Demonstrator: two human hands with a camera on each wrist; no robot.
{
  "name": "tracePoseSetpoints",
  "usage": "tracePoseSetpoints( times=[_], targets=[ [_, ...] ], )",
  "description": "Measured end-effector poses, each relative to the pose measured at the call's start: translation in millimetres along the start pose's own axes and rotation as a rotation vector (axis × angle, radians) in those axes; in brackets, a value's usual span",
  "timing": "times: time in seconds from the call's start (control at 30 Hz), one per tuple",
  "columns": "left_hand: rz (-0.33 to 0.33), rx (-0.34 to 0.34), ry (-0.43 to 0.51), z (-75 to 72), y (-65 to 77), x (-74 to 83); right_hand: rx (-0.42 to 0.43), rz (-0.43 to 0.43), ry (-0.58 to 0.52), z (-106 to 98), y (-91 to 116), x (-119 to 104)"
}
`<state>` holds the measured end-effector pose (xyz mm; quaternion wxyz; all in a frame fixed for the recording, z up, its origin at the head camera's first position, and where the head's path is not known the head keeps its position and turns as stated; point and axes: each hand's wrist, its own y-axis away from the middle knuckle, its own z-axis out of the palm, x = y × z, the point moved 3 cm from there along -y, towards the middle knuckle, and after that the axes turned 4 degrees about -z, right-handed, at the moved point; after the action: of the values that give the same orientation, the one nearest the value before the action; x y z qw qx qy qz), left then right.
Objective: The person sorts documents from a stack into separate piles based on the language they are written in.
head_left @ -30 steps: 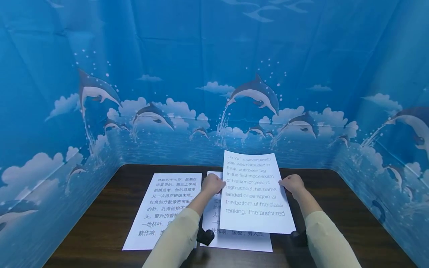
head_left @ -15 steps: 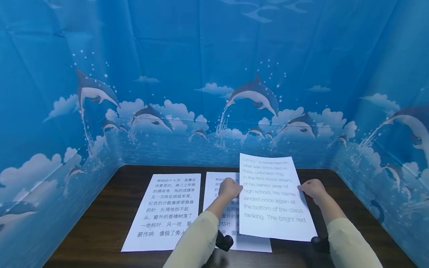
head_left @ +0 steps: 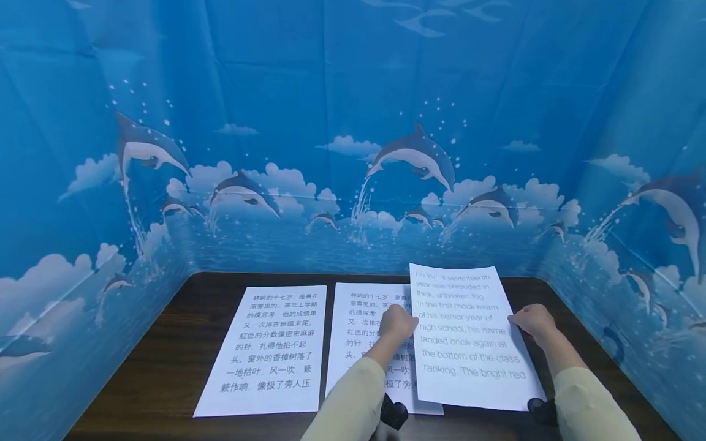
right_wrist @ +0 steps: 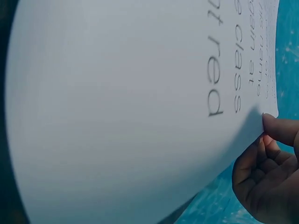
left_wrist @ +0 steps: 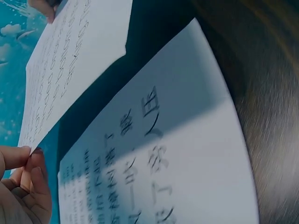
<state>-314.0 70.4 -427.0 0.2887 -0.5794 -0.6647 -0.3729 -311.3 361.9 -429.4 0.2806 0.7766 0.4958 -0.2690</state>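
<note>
A white sheet of paper with printed English text (head_left: 469,343) is held above the right part of the table. My left hand (head_left: 397,323) pinches its left edge between thumb and fingers. On the opposite edge, my right hand (head_left: 534,320) pinches it the same way; the right wrist view shows the thumb on top and the fingers (right_wrist: 243,172) curled beneath. Under my left forearm lies a sheet with Chinese text (head_left: 358,306), its right side covered by the English sheet. In the left wrist view a gap shows between the raised sheet (left_wrist: 79,60) and the Chinese one below.
Another sheet with Chinese text (head_left: 270,349) lies flat at the left, beside the middle one. The dark wooden table (head_left: 160,343) is bounded at the back and sides by a blue curtain (head_left: 276,92) printed with dolphins and clouds.
Both hands have carried the English sheet to the right and slightly nearer and lower, uncovering more of the middle Chinese sheet. The pinch on both edges has stayed.
</note>
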Motion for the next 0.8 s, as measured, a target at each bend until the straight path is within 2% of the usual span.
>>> tracePoseSetpoints(
  times=[0.1, 0.27, 0.5, 0.8],
  targets=[
    [0.010, 0.010, -0.028, 9.5, 0.9, 0.3, 0.011, -0.004, 0.022, -7, 17, -6],
    [0.003, 0.009, -0.056, 23.3, 1.5, -4.0, 0.014, -0.020, 0.087, -10, 29, -5],
    [-0.001, -0.030, 0.000, 40.8, 5.3, -5.8, 0.034, -0.014, 0.112, -12, 34, 6],
    [0.026, 0.005, -0.022, 56.1, 9.9, -8.4, 0.056, 0.016, 0.165, -7, 30, 22]
  ],
)
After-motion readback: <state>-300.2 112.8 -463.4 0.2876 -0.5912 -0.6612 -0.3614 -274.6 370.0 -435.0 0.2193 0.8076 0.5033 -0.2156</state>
